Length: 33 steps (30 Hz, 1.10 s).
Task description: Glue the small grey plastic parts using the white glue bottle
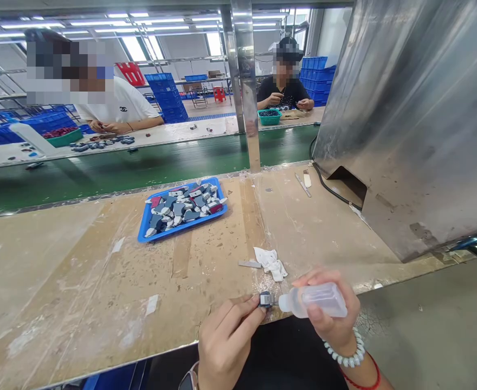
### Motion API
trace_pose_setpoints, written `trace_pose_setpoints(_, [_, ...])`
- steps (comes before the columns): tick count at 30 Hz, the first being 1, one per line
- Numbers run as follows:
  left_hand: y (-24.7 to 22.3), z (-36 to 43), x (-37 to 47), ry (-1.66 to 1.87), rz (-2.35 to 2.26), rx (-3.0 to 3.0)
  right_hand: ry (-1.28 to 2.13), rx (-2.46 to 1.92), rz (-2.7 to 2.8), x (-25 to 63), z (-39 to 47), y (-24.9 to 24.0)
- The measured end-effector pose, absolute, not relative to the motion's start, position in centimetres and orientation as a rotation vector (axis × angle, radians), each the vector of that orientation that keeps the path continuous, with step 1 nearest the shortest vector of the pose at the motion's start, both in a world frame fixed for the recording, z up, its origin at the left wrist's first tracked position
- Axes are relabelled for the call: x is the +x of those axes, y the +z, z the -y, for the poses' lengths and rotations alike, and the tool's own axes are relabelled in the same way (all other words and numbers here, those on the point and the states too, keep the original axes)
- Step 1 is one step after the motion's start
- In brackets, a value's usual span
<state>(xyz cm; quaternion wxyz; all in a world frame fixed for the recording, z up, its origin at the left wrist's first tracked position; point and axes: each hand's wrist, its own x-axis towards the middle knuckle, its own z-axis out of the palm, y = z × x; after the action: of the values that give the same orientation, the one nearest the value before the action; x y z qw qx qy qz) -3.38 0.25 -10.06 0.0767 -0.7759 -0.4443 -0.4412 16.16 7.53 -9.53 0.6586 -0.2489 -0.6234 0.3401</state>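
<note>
— Both hands busy? What do you see?
— I see my left hand [226,341] pinching a small grey part [265,299], my right hand [330,311] wrapped round a clear squeeze bottle [315,300], nozzle touching the part.
— Beyond them?
— White rag [271,262] near, blue tray [181,208] farther up the bench [79,281].

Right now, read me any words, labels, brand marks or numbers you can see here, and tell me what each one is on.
No readable words or numbers anywhere.
White T-shirt of the person across the belt: a small dark chest emblem, too small to read.
Clear plastic bottle in the right hand: no label visible.
Small grey part held by the left hand: no marking to be made out.
Parts in the blue tray: none legible.
</note>
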Motion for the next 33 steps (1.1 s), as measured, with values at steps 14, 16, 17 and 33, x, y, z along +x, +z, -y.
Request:
trace_pose_setpoints(14, [-10.0, 0.0, -3.4, -1.31, 1.357, -2.329, 0.833, -0.589, 1.367, 16.5, -7.4, -10.2])
trace_pose_setpoints(16, [-9.9, -0.1, -3.4, -1.309, 1.351, -2.327, 0.84, -0.586, 1.352, 16.5, -7.4, -10.3])
trace_pose_setpoints(17, [-9.9, -0.1, -3.4, -1.31, 1.348, -2.327, 0.841, -0.584, 1.339, 16.5, -7.4, -10.3])
trace_pose_setpoints(33, [-8.3, 1.3, -4.4, -1.183, 1.301, -2.307, 1.136, -0.641, 1.165, 15.6, -8.2, -9.7])
